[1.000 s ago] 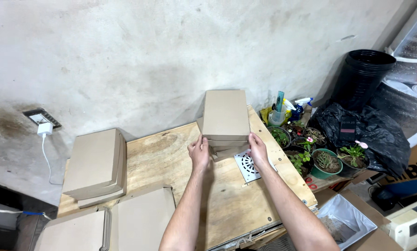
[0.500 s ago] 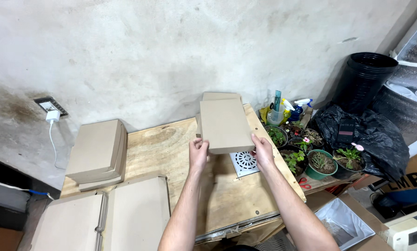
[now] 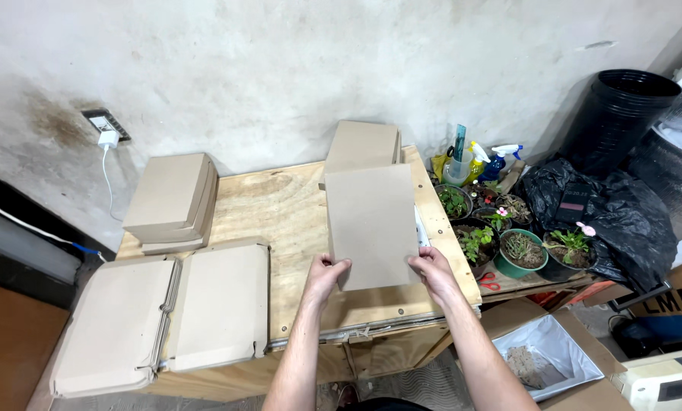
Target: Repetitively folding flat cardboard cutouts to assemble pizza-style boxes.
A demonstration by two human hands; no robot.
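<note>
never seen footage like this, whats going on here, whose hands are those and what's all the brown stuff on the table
A camera worn on a person's head looks down at their own two bare hands; no machine is involved. The left hand and right hand grip the near edge of a flat brown cardboard piece above a plywood table. A stack of similar cardboard leans at the wall, another stack sits to the left, and flattened pieces lie at the near left. Potted plants stand to the right.

White drain grate [image 3: 418,226] mostly hidden behind cardboard sheet [image 3: 371,224].
</note>
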